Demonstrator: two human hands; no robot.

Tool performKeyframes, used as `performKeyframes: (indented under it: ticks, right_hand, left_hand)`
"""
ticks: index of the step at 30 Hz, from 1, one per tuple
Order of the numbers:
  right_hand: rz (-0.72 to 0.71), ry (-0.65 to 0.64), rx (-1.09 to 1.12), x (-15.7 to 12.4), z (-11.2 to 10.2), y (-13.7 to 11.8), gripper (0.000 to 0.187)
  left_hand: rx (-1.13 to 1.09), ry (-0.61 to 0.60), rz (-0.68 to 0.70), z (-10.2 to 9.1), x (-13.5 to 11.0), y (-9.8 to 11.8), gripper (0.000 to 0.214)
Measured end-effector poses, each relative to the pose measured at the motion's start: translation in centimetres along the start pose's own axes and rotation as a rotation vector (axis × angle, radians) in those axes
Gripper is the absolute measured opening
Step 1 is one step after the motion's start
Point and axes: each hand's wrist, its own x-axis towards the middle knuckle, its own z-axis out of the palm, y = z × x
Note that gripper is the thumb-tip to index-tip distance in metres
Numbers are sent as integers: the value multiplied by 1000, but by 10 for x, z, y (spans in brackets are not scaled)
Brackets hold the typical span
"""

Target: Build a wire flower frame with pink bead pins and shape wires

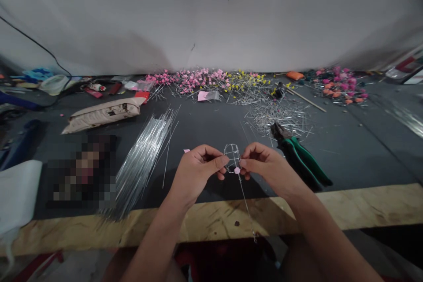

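A small wire cage [232,152] is held up over the table's front part, between my two hands. My left hand [206,163] pinches its left side between thumb and fingers. On the right side, my right hand [261,161] has its fingertips closed at the cage's edge, next to a small pink flower [237,170]. A thin wire or chain [246,202] hangs from the cage's lower end past the table edge. Whether my right fingertips grip the cage, the flower or a fine wire is too small to tell.
Green-handled pliers [302,158] lie right of my right hand. A bundle of straight wires [142,158] lies to the left. Loose wire pieces [277,116], pink flowers [201,79] and yellow flowers [247,81] spread along the back. A beige packet [105,114] rests at the left.
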Motion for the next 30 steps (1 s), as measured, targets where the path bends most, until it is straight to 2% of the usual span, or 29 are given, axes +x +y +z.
performKeyframes:
  ticks: [11, 18, 24, 30]
  right_hand:
    - [3, 6, -44, 1, 0, -1, 7]
    - [1, 12, 34, 1, 0, 2, 12]
    - [102, -58, 54, 0, 1, -1, 11]
    - [125, -23, 41, -1, 1, -2, 12]
  left_hand:
    - [-51, 23, -12, -1, 3, -2, 14]
    - [-53, 5, 0, 1, 0, 1, 13]
    - [-50, -22, 5, 0, 0, -1, 15]
    - [-59, -35, 0, 0, 1, -2, 14]
